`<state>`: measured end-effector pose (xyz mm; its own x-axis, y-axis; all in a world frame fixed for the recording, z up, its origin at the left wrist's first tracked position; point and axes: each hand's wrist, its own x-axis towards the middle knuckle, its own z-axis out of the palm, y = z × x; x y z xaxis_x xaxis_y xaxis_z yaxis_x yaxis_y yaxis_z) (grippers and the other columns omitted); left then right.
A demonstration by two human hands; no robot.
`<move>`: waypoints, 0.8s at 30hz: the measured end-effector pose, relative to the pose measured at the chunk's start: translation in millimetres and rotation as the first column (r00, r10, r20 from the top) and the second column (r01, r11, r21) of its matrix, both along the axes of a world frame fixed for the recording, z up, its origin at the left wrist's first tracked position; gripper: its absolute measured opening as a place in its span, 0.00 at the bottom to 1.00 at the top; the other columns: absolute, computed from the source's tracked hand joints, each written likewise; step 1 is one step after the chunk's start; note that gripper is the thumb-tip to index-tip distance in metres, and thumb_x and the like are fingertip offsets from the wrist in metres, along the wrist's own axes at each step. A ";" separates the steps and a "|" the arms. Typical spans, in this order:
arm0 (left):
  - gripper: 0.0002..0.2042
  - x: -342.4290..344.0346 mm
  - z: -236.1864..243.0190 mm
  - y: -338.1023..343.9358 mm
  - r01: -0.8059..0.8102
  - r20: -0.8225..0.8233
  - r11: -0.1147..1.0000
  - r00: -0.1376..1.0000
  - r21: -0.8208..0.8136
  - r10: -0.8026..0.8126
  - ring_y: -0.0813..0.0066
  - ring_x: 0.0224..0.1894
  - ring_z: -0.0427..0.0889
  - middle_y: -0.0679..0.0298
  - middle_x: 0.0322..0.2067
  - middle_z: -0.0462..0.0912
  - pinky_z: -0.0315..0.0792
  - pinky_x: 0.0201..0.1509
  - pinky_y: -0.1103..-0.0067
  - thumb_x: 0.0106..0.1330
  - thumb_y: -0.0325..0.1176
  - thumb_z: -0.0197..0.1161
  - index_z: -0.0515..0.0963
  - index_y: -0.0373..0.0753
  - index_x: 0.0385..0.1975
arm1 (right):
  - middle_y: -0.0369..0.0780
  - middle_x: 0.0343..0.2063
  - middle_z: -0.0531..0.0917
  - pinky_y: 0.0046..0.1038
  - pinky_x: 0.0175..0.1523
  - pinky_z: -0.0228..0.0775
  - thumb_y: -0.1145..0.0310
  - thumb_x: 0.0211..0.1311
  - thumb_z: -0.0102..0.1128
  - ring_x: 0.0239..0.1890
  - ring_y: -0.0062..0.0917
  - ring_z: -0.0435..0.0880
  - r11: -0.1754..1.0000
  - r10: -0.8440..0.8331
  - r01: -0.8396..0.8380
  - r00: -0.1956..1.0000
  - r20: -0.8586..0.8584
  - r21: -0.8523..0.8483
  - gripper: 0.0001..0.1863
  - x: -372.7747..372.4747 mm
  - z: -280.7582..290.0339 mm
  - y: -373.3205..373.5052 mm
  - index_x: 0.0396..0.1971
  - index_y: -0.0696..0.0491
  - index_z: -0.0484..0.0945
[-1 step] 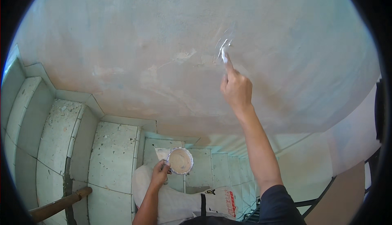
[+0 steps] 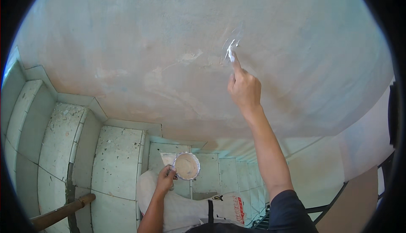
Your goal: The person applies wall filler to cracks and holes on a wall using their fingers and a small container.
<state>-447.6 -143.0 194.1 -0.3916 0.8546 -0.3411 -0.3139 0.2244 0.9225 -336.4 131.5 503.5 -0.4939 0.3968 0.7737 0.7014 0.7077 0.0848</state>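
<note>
Okay, white paste (image 2: 230,50) smeared on the wall (image 2: 144,30), upper middle; I have the right hand (image 2: 246,90) at it, index touching, other fingers curled, can't tell if gripping anything. Lower down, left hand (image 2: 165,179), fingers closed on the edge of a round tub (image 2: 198,170) holding beige filler (image 2: 185,167). Tiled steps (image 2: 114,157) left.

Wall (image 2: 139,34) near me looks like matt plaster, mostly smooth w/ rough patches; white paste (image 2: 231,51) on it = wet-looking & glossy. Beige paste (image 2: 186,167) in the tub (image 2: 198,166): dull, uneven. Stair tiles (image 2: 115,152): slight sheen, gritty w/ chips. Brown rail (image 2: 63,212) looks wooden, smooth. Sleeve (image 2: 289,212): matt dk cloth.
</note>
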 end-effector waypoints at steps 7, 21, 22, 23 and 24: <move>0.06 -1.1 0.8 -3.3 -0.038 -0.010 0.999 0.999 0.025 0.038 0.83 0.25 0.72 0.70 0.22 0.74 0.69 0.32 0.83 0.66 0.32 0.55 0.74 0.38 0.30 | 0.40 0.12 0.74 0.33 0.18 0.70 0.75 0.50 0.55 0.12 0.32 0.77 0.989 -0.149 0.150 0.969 0.195 0.012 0.31 5.9 -44.7 -9.7 0.59 0.49 0.68; 0.06 -2.0 3.6 -3.3 -0.002 -0.005 1.000 1.000 0.011 0.002 0.82 0.25 0.73 0.69 0.23 0.75 0.69 0.31 0.83 0.66 0.33 0.55 0.74 0.37 0.30 | 0.43 0.14 0.77 0.37 0.19 0.71 0.73 0.51 0.54 0.13 0.35 0.78 0.992 -0.080 0.068 0.990 0.116 0.104 0.34 12.3 5.5 25.5 0.63 0.45 0.64; 0.06 -1.2 4.2 -2.2 -0.002 -0.003 1.000 1.000 0.016 0.002 0.82 0.25 0.73 0.69 0.23 0.75 0.69 0.31 0.83 0.66 0.33 0.55 0.74 0.37 0.30 | 0.43 0.14 0.77 0.37 0.19 0.71 0.73 0.51 0.54 0.13 0.35 0.78 0.992 -0.080 0.068 0.990 0.118 0.109 0.34 16.2 -7.2 29.3 0.63 0.45 0.64; 0.06 -0.3 5.1 -1.6 0.000 0.005 1.000 1.000 0.013 0.000 0.82 0.25 0.73 0.69 0.23 0.75 0.69 0.31 0.83 0.66 0.33 0.55 0.74 0.37 0.30 | 0.43 0.14 0.77 0.37 0.18 0.71 0.73 0.52 0.54 0.13 0.36 0.78 0.992 -0.058 0.033 0.978 0.199 0.124 0.34 21.0 -22.0 31.1 0.63 0.43 0.64; 0.06 -2.1 5.7 -2.6 -0.002 0.010 1.000 1.000 0.007 0.002 0.82 0.25 0.73 0.69 0.23 0.75 0.69 0.32 0.83 0.66 0.33 0.55 0.74 0.37 0.30 | 0.43 0.14 0.77 0.37 0.18 0.70 0.72 0.52 0.54 0.13 0.36 0.78 0.991 -0.031 -0.006 0.960 0.277 0.132 0.33 21.1 -27.8 25.0 0.63 0.42 0.64</move>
